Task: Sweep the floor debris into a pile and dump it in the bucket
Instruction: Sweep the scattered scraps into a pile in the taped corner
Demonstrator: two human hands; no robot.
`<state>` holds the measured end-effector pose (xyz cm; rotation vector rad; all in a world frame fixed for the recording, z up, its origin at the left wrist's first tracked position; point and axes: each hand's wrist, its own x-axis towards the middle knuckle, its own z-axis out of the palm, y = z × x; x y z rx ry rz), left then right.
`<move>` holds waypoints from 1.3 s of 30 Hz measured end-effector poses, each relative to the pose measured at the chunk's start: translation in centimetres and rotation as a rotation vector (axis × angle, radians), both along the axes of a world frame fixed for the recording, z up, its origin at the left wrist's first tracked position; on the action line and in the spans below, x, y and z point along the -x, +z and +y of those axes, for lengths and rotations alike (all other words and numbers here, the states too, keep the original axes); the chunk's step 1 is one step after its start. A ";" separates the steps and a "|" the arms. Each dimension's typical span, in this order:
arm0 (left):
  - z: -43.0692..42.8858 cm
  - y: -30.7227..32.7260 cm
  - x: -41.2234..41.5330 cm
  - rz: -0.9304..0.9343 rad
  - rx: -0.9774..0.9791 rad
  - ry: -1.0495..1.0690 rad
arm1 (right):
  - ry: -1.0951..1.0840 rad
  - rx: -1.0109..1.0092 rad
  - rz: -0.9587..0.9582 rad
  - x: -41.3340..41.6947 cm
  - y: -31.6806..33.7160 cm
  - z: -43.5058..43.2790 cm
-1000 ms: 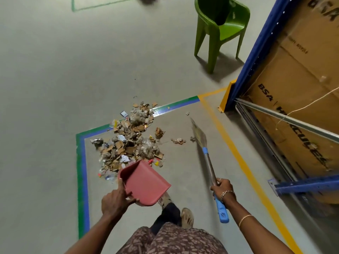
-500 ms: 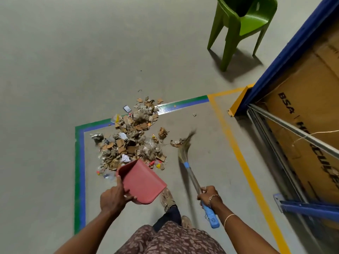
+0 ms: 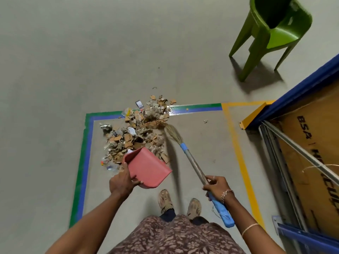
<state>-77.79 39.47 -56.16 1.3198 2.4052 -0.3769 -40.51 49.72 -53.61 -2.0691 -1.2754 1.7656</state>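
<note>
**Broom swung in against the pile**

Since half a second ago my broom (image 3: 194, 163) has swung left. Its straw head was out among the loose scraps to the right, and it now lies against the upper right edge of the debris pile (image 3: 132, 136). Those scraps have joined the heap. The dustpan (image 3: 148, 167) has hardly shifted from the pile's near edge.

My right grip (image 3: 217, 186) is clamped round the broom's handle where the bare shaft meets the blue sleeve. The fingers are curled over it and the blue end sticks out behind my wrist. My left grip (image 3: 122, 182) is closed on the rear of the red dustpan, thumb lying along its left wall and fingers curled at the back lip. The pan is tilted with its mouth turned to the pile and its far corner over the nearest scraps. Whether it touches the floor (image 3: 55, 70) I cannot tell.

The debris is torn cardboard, paper, foil and plastic. It sits in the corner of a green and blue tape line (image 3: 83, 162), spilling over the far strip. One small scrap (image 3: 205, 121) lies apart to the right. A yellow tape line (image 3: 238, 153) runs down my right side, and beyond it a blue rack (image 3: 302, 90) holds a big cardboard box (image 3: 315, 162). A green chair (image 3: 280, 33) stands well away, past the pile to the right. My shoes (image 3: 166, 200) are planted between the pan and the broom handle.
</note>
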 end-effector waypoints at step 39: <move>0.7 2.6 -18.2 -0.023 0.098 0.516 | 0.316 0.054 -0.007 -8.4 -2.9 20.7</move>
